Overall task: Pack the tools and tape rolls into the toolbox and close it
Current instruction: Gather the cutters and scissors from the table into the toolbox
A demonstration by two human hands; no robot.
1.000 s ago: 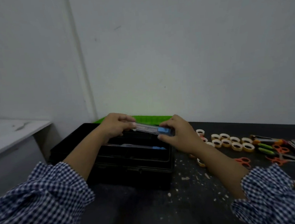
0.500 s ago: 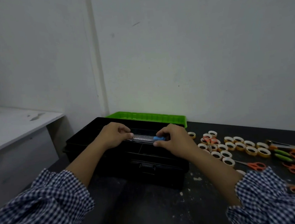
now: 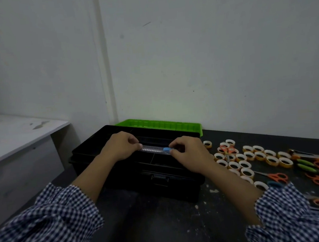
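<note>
A slim clear case point(image 3: 153, 149) with a blue end cap lies level just above the open black toolbox point(image 3: 140, 172), over its tray compartments. The left hand point(image 3: 118, 147) pinches the case's clear end, and the right hand point(image 3: 188, 153) pinches its blue end. The toolbox's green lid point(image 3: 159, 124) is tipped back toward the wall. To the right, on the dark surface point(image 3: 164, 226), tape rolls point(image 3: 244, 157) sit clustered, with orange scissors point(image 3: 277, 177) and green-handled tools point(image 3: 305, 166) beyond
</note>
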